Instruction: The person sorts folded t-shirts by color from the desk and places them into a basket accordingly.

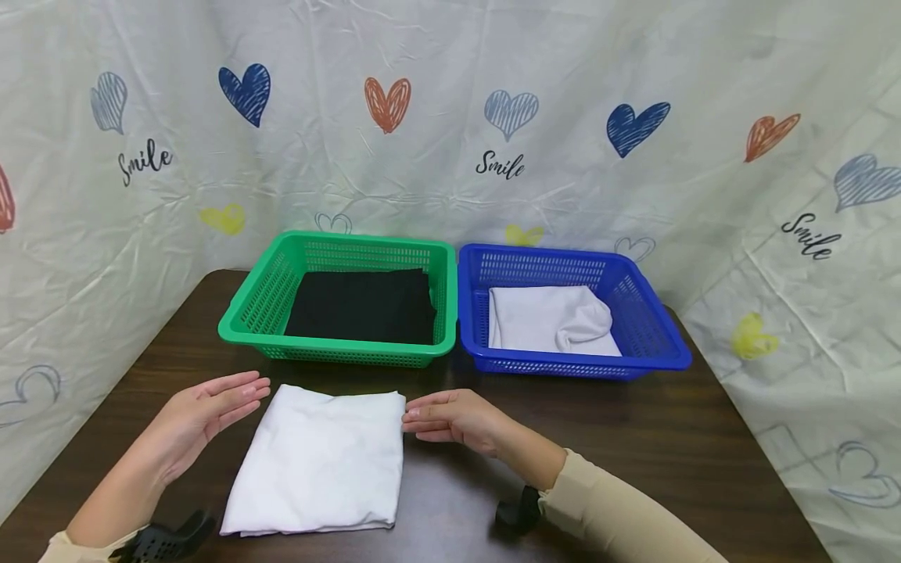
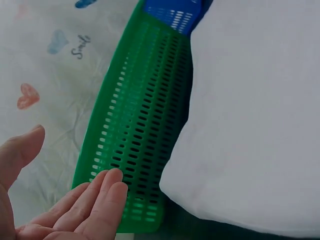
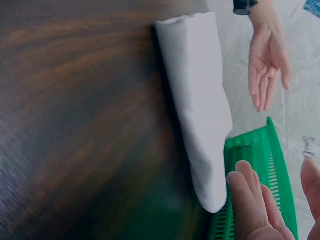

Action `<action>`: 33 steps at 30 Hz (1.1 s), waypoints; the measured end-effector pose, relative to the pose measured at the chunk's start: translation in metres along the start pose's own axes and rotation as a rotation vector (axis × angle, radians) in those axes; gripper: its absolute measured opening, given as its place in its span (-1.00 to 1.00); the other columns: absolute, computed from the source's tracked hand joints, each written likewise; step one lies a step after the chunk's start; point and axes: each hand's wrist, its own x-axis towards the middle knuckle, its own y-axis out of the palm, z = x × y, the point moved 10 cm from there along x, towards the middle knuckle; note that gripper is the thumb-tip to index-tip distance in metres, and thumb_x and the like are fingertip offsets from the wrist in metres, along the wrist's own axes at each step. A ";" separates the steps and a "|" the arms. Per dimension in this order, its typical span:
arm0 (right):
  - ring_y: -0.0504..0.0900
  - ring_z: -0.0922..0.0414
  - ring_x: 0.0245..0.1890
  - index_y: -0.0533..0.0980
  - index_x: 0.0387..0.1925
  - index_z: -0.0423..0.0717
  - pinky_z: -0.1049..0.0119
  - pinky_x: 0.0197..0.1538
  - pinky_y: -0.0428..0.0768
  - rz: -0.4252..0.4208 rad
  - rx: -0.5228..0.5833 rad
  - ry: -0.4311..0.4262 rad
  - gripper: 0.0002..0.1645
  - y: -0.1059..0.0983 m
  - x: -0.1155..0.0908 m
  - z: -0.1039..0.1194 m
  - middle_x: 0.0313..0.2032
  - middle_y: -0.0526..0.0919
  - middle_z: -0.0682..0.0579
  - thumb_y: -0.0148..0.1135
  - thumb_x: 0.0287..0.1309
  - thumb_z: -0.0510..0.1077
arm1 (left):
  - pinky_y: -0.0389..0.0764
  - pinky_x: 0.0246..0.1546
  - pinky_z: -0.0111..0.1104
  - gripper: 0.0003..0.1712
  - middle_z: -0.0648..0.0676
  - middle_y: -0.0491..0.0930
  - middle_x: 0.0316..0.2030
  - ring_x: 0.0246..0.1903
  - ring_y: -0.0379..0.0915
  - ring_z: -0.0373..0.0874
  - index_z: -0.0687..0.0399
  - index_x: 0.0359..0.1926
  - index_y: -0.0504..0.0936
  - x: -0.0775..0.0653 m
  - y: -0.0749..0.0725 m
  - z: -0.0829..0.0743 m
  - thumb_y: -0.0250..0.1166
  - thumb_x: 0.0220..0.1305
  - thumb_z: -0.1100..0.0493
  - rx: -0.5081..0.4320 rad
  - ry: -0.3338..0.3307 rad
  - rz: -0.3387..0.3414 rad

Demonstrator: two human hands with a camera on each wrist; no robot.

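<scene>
A folded white cloth (image 1: 320,461) lies flat on the dark wooden table, seen from the side in the right wrist view. My left hand (image 1: 207,414) is just off its far left corner, fingers straight and holding nothing. At the far right corner is my right hand (image 1: 461,422), its fingers extended and the tips at the cloth's edge; whether they touch it I cannot tell. In the left wrist view the white cloth (image 2: 255,120) fills the right side, apart from the left fingers (image 2: 107,200).
Behind the cloth stands a green basket (image 1: 338,349) with folded black cloth (image 1: 362,306) inside. Beside it on the right, a blue basket (image 1: 577,364) holds a white cloth (image 1: 542,317) with a rumpled right part. A white curtain (image 1: 436,188) printed with hearts hangs behind the table (image 1: 598,422).
</scene>
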 end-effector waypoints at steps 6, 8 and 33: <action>0.71 -0.05 0.07 0.48 0.16 -0.46 0.06 0.20 0.62 0.010 0.002 0.053 -0.55 0.005 0.000 -0.016 0.05 0.67 -0.31 0.17 0.37 -0.22 | 0.63 0.07 -0.49 -0.22 -0.15 0.70 0.03 0.05 0.62 -0.38 0.58 0.44 0.01 -0.007 -0.007 0.016 0.16 0.46 0.21 0.073 -0.083 -0.032; 0.71 -0.05 0.06 0.49 0.14 -0.45 0.06 0.19 0.63 0.008 0.005 0.065 -0.57 0.005 0.000 -0.020 0.04 0.69 -0.30 0.17 0.37 -0.22 | 0.63 0.07 -0.48 -0.19 -0.14 0.70 0.03 0.05 0.62 -0.39 0.58 0.45 -0.02 -0.010 -0.010 0.022 0.17 0.46 0.19 0.080 -0.101 -0.042; 0.70 -0.03 0.08 0.49 0.16 -0.42 0.07 0.21 0.62 -0.004 0.036 0.134 -0.57 0.006 0.001 -0.041 0.04 0.69 -0.26 0.16 0.38 -0.22 | 0.65 0.02 -0.50 -0.29 -0.22 0.70 -0.09 -0.06 0.64 -0.41 0.51 0.41 0.18 -0.023 -0.021 0.077 0.20 0.44 0.17 0.044 -0.237 -0.124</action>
